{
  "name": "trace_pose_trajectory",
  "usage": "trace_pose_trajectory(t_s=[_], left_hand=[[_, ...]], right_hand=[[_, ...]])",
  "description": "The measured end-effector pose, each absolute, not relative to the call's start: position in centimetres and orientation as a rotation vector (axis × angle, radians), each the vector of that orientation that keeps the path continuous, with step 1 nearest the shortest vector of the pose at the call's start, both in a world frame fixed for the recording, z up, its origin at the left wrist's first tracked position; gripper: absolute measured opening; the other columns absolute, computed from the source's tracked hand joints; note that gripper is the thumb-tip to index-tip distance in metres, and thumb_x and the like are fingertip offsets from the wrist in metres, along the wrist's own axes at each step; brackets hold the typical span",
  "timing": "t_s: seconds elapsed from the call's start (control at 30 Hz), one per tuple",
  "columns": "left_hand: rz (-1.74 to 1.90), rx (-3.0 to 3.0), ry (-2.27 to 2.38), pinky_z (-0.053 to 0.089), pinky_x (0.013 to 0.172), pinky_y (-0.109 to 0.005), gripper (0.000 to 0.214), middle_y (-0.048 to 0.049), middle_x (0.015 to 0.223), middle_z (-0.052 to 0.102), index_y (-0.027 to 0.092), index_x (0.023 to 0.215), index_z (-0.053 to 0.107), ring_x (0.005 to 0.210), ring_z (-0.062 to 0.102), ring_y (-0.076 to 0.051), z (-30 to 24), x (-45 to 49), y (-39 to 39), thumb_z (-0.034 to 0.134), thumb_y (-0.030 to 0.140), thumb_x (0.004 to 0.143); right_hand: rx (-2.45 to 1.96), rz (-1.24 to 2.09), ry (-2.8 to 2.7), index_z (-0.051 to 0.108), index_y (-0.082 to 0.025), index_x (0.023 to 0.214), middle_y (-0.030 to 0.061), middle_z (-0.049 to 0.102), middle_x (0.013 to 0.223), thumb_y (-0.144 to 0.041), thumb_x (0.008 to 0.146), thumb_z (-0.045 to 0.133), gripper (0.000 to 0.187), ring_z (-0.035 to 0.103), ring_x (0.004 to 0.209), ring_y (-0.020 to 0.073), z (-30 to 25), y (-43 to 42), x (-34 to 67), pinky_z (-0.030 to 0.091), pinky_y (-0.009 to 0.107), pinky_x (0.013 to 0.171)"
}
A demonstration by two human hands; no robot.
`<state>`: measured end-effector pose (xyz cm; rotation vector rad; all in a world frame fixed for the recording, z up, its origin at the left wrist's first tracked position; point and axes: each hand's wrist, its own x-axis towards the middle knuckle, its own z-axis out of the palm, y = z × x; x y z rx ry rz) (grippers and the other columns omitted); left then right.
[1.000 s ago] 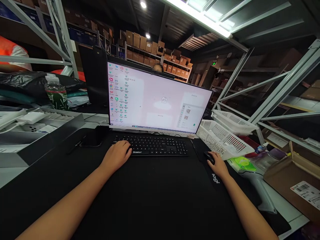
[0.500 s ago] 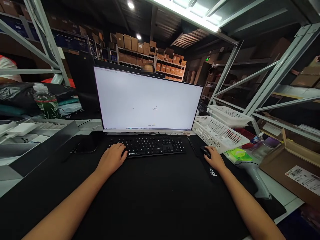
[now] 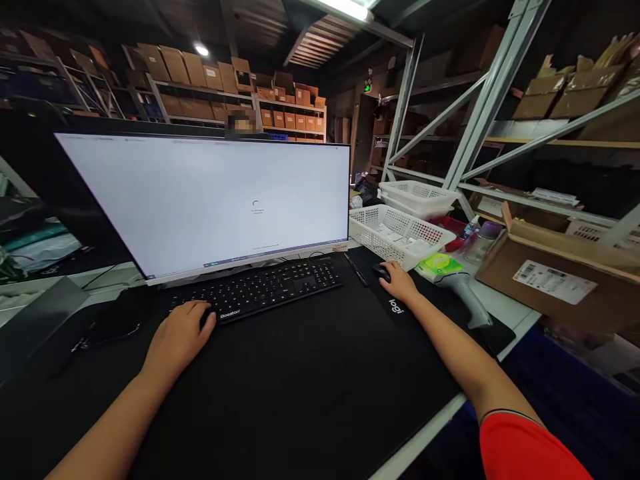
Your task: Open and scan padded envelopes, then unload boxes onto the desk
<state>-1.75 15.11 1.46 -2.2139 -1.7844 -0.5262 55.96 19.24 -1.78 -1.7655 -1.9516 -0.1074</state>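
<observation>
Here, the left hand rests at the left end of the keyboard, thumb spread from the fingers, while the right hand curls over the mouse near the white basket; the monitor stands behind the keyboard.

Grey racks — bright lamp
</observation>
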Motion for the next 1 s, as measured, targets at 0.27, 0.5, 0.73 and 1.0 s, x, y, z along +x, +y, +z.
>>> trace_pose_trajectory(t_s=[0.27, 0.5, 0.73, 1.0], left_hand=[[-0.454, -2.241, -1.799, 0.052, 0.102, -0.056, 0.051, -0.0219, 0.13, 0.064, 0.014, 0.118, 0.059, 0.123, 0.059, -0.04, 0.8, -2.5, 15.5, 0.03, 0.051, 0.097], [-0.479, -2.254, -1.795, 0.049, 0.105, -0.057, 0.052, -0.0233, 0.131, 0.064, 0.016, 0.119, 0.06, 0.124, 0.059, -0.04, 0.8, -2.4, 15.3, 0.03, 0.051, 0.096], [-0.478, -2.219, -1.798, 0.047, 0.109, -0.053, 0.057, -0.0234, 0.13, 0.065, 0.01, 0.12, 0.063, 0.124, 0.059, -0.038, 0.6, -2.3, 15.4, 0.03, 0.049, 0.096], [-0.513, -2.201, -1.77, 0.047, 0.108, -0.052, 0.06, -0.0223, 0.131, 0.065, 0.007, 0.122, 0.065, 0.124, 0.059, -0.037, 0.1, -2.4, 15.3, 0.03, 0.049, 0.096]], right_hand=[[-1.667, -0.051, -1.913, 0.055, -0.018, 0.137, 0.0132, 0.056, 0.136, -0.026, 0.091, 0.059, 0.047, 0.059, 0.12, 0.0295, -1.1, 18.8, 56.0, 0.049, 0.045, 0.106], [-1.71, -0.058, -2.002, 0.055, -0.018, 0.139, 0.0126, 0.057, 0.138, -0.029, 0.092, 0.062, 0.049, 0.061, 0.118, 0.0288, -0.9, 18.7, 55.7, 0.05, 0.042, 0.104], [-1.767, -0.045, -1.981, 0.057, -0.019, 0.138, 0.0127, 0.058, 0.138, -0.03, 0.093, 0.063, 0.047, 0.064, 0.113, 0.0285, -1.0, 18.8, 55.4, 0.052, 0.04, 0.098], [-1.801, -0.047, -1.939, 0.056, -0.019, 0.137, 0.0133, 0.057, 0.136, -0.029, 0.092, 0.064, 0.047, 0.062, 0.117, 0.0285, -1.4, 19.2, 55.5, 0.051, 0.039, 0.098]])
